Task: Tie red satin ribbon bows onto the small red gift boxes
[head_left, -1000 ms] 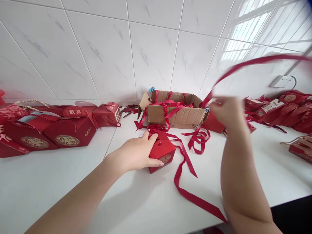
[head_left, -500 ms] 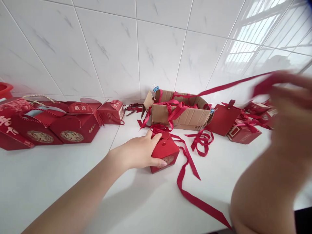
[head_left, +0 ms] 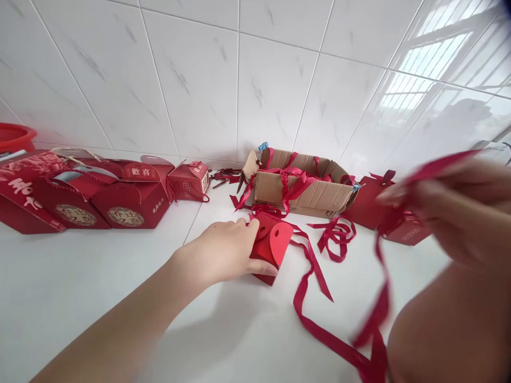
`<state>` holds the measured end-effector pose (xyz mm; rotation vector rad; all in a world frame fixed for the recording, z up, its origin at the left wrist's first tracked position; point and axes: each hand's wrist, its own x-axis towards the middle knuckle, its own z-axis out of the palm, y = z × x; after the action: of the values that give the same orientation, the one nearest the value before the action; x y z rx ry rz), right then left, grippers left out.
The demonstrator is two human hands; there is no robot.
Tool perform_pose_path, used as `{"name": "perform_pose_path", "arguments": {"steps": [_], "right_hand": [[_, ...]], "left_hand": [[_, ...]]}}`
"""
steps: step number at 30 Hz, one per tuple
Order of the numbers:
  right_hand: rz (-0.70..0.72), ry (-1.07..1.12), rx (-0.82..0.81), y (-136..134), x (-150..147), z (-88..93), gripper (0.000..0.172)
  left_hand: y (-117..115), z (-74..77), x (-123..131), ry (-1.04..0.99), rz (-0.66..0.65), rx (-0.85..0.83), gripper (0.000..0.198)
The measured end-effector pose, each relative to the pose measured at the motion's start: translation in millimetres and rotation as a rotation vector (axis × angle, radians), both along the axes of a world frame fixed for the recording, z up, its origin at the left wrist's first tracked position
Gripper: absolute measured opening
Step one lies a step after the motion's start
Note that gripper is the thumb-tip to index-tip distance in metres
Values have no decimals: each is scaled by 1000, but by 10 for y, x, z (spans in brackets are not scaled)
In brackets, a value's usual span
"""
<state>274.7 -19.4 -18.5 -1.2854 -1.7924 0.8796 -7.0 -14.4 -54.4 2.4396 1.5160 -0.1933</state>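
My left hand (head_left: 223,250) is closed round the left side of a small red box (head_left: 267,250) on the white surface, its thumb along the front. The box's top flaps with round holes stand partly open. At the right, my right hand (head_left: 459,207), smeared by motion, pinches a dark red ribbon (head_left: 382,303) that hangs down from its fingers. Another length of ribbon (head_left: 319,330) lies from behind the box toward the front edge. A cardboard box (head_left: 303,194) holding more ribbons stands behind the red box.
Several red gift boxes (head_left: 131,205) and a small red box (head_left: 189,182) line the left by the tiled wall (head_left: 199,90). A red basin (head_left: 16,137) is at the far left. Looped ribbon (head_left: 337,234) and more red boxes (head_left: 409,229) are on the right.
The ribbon in my right hand no longer stretches to the cardboard box and now hangs down; that hand is lower. The red box has turned under my left hand, and the view has shifted slightly.
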Motion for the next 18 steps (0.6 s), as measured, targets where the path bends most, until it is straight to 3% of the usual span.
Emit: {"name": "perform_pose_path", "arguments": {"steps": [1, 3, 6, 12, 18], "right_hand": [[6, 12, 20, -61, -22, 1, 25], [170, -60, -73, -62, -125, -37, 28], [302, -116, -195, 135, -320, -152, 23], [374, -147, -358, 379, -445, -367, 23], [364, -90, -384, 399, -485, -456, 19]], "left_hand": [[-13, 18, -8, 7, -3, 38, 57], [-16, 41, -19, -3, -23, 124, 52], [25, 39, -8, -56, -74, 216, 45], [105, -35, 92, -180, -209, 198, 18], [132, -58, 119, -227, -188, 159, 19]]}}
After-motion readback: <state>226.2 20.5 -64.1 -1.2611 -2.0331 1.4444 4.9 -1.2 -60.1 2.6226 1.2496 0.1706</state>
